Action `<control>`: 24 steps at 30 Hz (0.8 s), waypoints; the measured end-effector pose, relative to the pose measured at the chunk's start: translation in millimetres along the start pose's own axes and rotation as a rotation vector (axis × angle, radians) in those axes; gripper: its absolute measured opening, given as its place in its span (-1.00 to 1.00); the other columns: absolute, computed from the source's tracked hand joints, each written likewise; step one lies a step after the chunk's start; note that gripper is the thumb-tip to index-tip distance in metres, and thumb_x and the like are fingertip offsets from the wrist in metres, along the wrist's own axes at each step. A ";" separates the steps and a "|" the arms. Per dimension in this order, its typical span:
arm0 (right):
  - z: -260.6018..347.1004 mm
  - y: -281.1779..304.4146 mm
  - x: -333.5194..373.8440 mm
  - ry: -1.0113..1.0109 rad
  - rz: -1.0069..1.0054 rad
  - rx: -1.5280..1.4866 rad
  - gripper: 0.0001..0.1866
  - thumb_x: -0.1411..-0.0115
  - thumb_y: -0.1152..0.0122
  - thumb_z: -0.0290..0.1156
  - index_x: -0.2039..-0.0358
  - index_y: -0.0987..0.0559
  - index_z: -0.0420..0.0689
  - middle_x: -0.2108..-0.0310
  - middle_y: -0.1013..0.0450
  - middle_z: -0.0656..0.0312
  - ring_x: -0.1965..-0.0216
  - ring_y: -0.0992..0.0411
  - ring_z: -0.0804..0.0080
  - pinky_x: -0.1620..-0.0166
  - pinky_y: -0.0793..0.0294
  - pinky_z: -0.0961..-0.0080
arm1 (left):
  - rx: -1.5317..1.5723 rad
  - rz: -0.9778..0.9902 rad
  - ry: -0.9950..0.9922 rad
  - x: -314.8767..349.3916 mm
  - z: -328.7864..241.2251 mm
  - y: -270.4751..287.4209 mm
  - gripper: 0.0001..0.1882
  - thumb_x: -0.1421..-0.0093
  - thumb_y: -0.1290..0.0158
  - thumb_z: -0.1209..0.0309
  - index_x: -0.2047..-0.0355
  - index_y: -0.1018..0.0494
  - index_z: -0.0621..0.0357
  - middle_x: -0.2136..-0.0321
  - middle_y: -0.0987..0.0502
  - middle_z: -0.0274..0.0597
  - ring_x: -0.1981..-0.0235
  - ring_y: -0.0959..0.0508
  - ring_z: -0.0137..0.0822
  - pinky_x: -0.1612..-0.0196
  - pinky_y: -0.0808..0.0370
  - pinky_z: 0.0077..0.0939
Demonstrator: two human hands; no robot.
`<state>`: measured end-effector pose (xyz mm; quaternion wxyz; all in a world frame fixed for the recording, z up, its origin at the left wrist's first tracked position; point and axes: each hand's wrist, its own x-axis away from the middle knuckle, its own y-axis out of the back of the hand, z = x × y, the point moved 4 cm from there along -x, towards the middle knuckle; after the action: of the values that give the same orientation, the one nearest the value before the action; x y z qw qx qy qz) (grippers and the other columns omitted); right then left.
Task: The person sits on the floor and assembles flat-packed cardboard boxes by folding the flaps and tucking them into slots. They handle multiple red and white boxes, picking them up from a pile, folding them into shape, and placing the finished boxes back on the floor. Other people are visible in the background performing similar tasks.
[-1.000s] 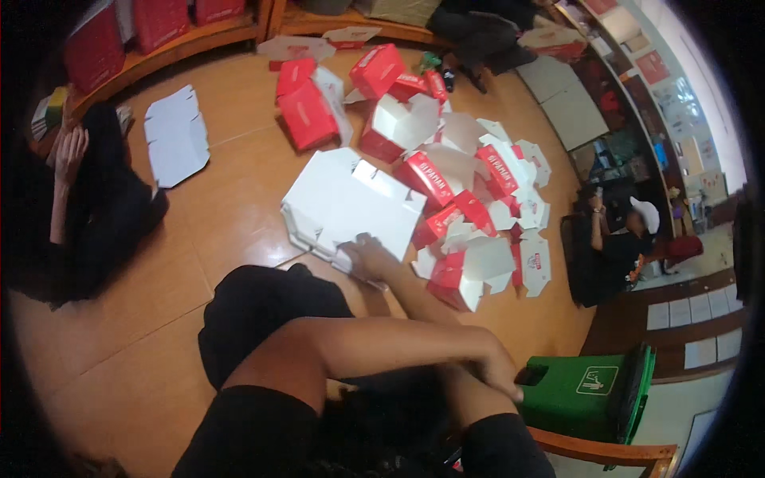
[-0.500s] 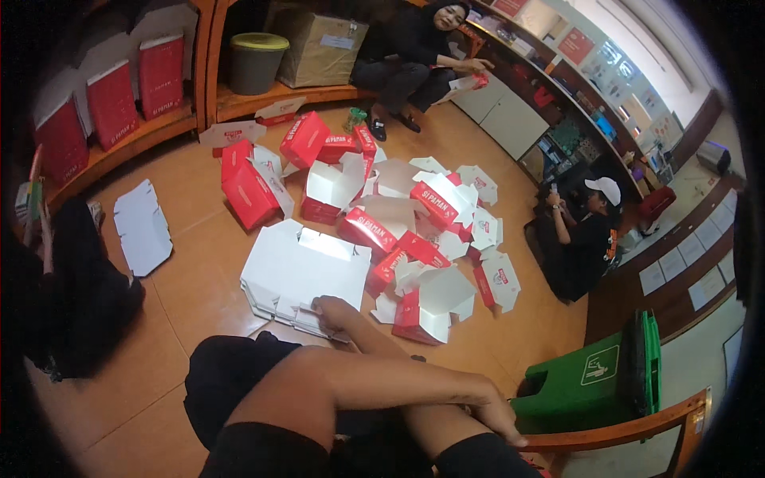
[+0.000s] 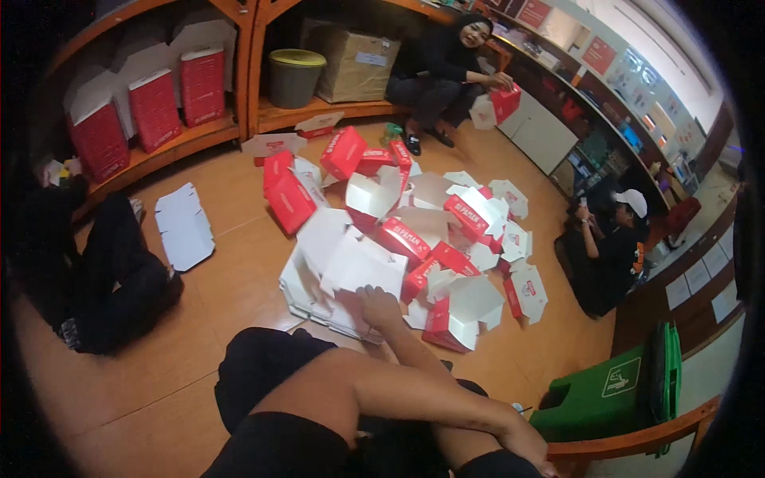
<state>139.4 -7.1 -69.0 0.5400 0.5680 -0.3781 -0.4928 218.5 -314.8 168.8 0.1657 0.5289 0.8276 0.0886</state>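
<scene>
A stack of flat white box blanks lies on the floor in front of me. My right hand is closed on the near edge of the top box blank, which is tilted up from the stack and blurred by motion. My left arm crosses over my right one. At the lower right, my left hand hangs with its fingers stretched and nothing seen in it. Just beyond the stack sits a heap of red and white cardboard boxes, some folded open and some tipped over.
A loose white blank lies on the left, near a seated person in black. Another person crouches at the back with a red box; a capped person sits right. A green bin stands near right.
The view has swung, so the scene sits further right. My right hand has lifted the top blank's edge off the stack. At the back, the person's red box has turned to show more red.
</scene>
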 end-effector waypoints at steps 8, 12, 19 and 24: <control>24.4 33.8 -20.8 0.087 0.088 0.020 -0.76 -0.15 0.01 -0.40 0.18 -0.53 -0.05 0.16 -0.53 0.16 0.14 -0.51 0.23 0.11 -0.46 0.22 | -0.407 -0.572 0.208 24.3 -62.8 -8.4 -0.37 -0.29 0.09 -0.12 0.14 -0.52 0.29 0.18 -0.58 0.13 0.15 -0.55 0.07 0.08 -0.44 -0.13; 27.5 89.9 3.0 0.164 -0.071 -0.035 -0.77 -0.11 -0.07 -0.41 0.21 -0.58 -0.02 0.32 -0.55 0.22 0.21 -0.51 0.24 -0.05 -0.35 0.14 | -0.415 -0.854 0.269 163.3 -38.9 26.1 -0.51 -0.18 -0.03 -0.01 0.22 -0.54 0.22 0.28 -0.58 0.16 0.19 -0.56 0.13 0.18 -0.47 -0.06; -37.5 83.9 59.4 0.072 -0.276 -0.256 -0.70 -0.09 -0.27 -0.25 0.13 -0.60 0.05 0.21 -0.55 0.23 0.11 -0.44 0.31 -0.22 -0.04 -0.12 | -0.613 -1.265 1.322 377.2 69.7 -71.7 -0.46 -0.08 -0.24 0.17 0.04 -0.45 0.29 0.19 -0.51 0.10 0.15 -0.53 0.04 0.04 -0.46 -0.18; -87.9 81.8 52.4 -0.329 -0.690 -0.694 -0.78 -0.22 -0.19 -0.28 0.17 -0.59 -0.07 0.19 -0.50 0.15 0.16 -0.45 0.24 -0.12 -0.23 0.16 | 0.062 -1.668 1.152 419.5 105.4 -90.9 -0.60 -0.28 -0.11 0.15 0.11 -0.55 0.26 0.48 -0.56 -0.30 0.60 -0.39 -0.54 0.50 -0.38 -0.55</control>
<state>244.8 -47.1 -2.3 0.4359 0.3623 -0.0627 -0.8215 18.6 23.2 -34.2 -0.2634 -0.3368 0.8888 0.1647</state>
